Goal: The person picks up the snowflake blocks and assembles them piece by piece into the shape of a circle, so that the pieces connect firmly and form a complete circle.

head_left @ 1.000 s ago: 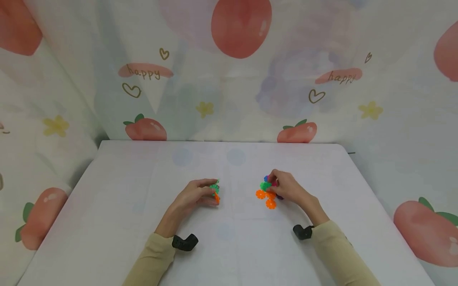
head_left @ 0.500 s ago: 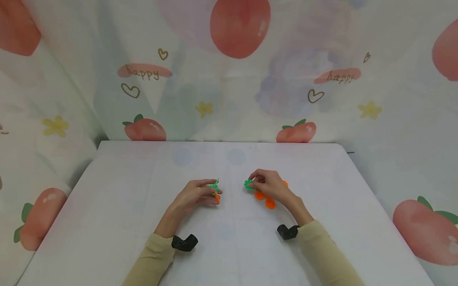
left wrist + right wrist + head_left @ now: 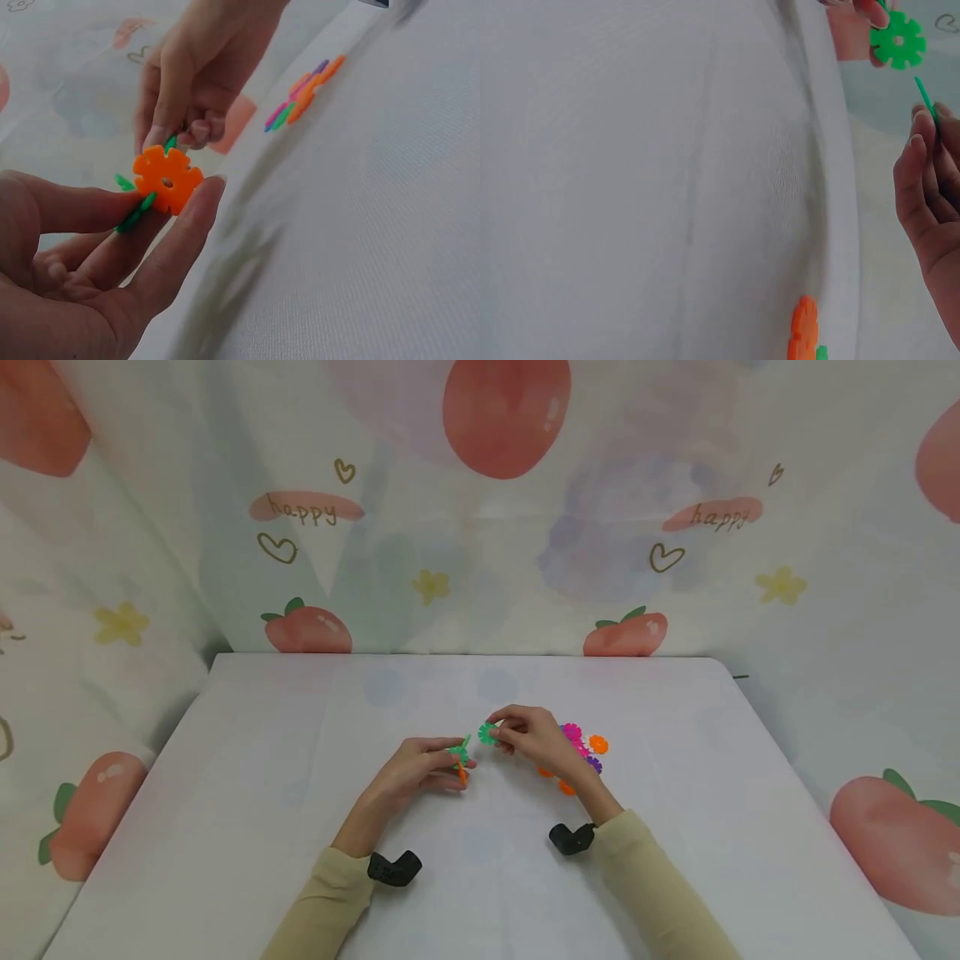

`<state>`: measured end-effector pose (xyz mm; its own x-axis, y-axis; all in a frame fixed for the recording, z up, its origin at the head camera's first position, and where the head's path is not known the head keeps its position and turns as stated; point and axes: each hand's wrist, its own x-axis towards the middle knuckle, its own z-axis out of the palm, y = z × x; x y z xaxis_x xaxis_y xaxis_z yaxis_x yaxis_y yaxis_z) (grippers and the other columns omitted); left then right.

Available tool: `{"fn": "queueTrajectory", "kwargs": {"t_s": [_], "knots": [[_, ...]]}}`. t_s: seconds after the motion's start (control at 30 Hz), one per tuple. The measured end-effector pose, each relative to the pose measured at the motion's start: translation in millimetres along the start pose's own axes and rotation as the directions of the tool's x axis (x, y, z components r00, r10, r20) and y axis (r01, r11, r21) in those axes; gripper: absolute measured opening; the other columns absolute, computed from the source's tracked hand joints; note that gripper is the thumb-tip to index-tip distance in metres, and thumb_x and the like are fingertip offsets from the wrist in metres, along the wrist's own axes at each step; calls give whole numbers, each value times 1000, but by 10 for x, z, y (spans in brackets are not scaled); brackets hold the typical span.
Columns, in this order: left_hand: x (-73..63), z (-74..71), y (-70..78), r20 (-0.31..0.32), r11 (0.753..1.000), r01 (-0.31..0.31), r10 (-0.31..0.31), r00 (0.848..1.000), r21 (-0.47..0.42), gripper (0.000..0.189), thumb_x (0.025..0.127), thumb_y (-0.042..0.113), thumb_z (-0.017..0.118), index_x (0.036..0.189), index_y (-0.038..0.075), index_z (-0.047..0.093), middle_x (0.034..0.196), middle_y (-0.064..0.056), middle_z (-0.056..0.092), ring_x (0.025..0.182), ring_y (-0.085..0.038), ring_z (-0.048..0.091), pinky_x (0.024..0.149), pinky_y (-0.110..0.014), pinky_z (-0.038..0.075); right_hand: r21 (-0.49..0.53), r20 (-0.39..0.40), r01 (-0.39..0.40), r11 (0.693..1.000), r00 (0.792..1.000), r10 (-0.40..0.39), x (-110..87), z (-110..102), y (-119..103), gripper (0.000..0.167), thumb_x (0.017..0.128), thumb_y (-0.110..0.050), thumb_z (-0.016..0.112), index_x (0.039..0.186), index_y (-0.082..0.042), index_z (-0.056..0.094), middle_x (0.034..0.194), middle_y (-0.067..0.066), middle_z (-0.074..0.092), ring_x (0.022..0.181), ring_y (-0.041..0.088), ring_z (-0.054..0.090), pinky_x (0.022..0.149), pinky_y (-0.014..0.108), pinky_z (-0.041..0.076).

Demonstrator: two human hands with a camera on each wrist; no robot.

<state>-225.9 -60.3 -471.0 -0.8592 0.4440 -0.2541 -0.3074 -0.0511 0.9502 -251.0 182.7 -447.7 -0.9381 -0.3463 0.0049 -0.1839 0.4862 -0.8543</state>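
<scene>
My left hand (image 3: 411, 774) holds a small joined cluster of notched plastic discs between thumb and fingers. In the left wrist view an orange disc (image 3: 161, 166) faces the camera, with a green disc (image 3: 135, 216) slotted across it. My right hand (image 3: 534, 737) pinches a single green disc (image 3: 487, 733) at its edge, just right of the cluster. That disc appears edge-on in the right wrist view, close below a green disc (image 3: 909, 52) of the cluster; a small gap shows between them. Both hands are raised above the white table.
Several loose discs lie on the table (image 3: 480, 877) beside and behind my right forearm, including a pink disc (image 3: 572, 732), an orange disc (image 3: 598, 744) and a purple disc (image 3: 594, 764). My forearm partly hides others. A printed cloth (image 3: 480, 568) hangs behind the table's far edge.
My right hand has picked a green disc out of the pile and carried it left, close to my left hand. The left hand with its cluster has barely moved.
</scene>
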Motion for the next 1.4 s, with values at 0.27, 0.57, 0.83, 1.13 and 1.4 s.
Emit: {"fn": "queueTrajectory", "kwargs": {"t_s": [0.27, 0.57, 0.83, 1.13, 1.4], "knots": [[14, 22, -9, 31, 1000, -5, 5, 1000, 18, 44, 100, 5, 61, 142, -7, 56, 113, -25, 74, 84, -25, 78, 82, -40, 64, 45, 20, -27, 999, 999, 26, 55, 56, 7, 22, 101, -15, 67, 118, -2, 73, 88, 13, 73, 73, 21, 64, 70, 26, 58], [0, 28, 8, 15, 999, -7, 6, 1000, 37, 45, 100, 6, 60, 142, -7, 55, 113, -25, 74, 88, -30, 78, 82, -40, 64, 85, -29, -35, 996, 999, 37, 60, 94, 20, 20, 101, -14, 67, 116, -2, 74, 85, 14, 73, 71, 19, 63, 68, 28, 59], [3, 20, -12, 13, 998, -12, 11, 1000, 61, 44, 100, 5, 59, 142, -8, 56, 114, -28, 73, 88, -32, 78, 82, -41, 64, 111, 5, -35, 993, 999, 35, 77, 109, -15, 20, 100, -10, 66, 115, 0, 75, 86, 13, 74, 70, 18, 63, 70, 37, 61], [-5, 28, -13, 0, 997, -35, 35, 999, 72, 43, 98, 3, 59, 139, -9, 58, 108, -29, 74, 74, -23, 77, 76, -40, 64, 118, 46, -29, 993, 999, 24, 95, 94, -34, 20, 100, -9, 66, 116, 0, 76, 96, 12, 76, 74, 23, 65, 70, 30, 58], [17, 24, -52, -6, 997, -14, 14, 1000, 71, 43, 95, -1, 59, 137, -9, 59, 105, -29, 75, 74, -22, 77, 74, -40, 65, 44, 60, -1, 999, 998, -2, 95, 112, -36, 19, 99, -9, 68, 114, -3, 78, 96, 11, 77, 75, 28, 68, 69, 31, 60]]}}
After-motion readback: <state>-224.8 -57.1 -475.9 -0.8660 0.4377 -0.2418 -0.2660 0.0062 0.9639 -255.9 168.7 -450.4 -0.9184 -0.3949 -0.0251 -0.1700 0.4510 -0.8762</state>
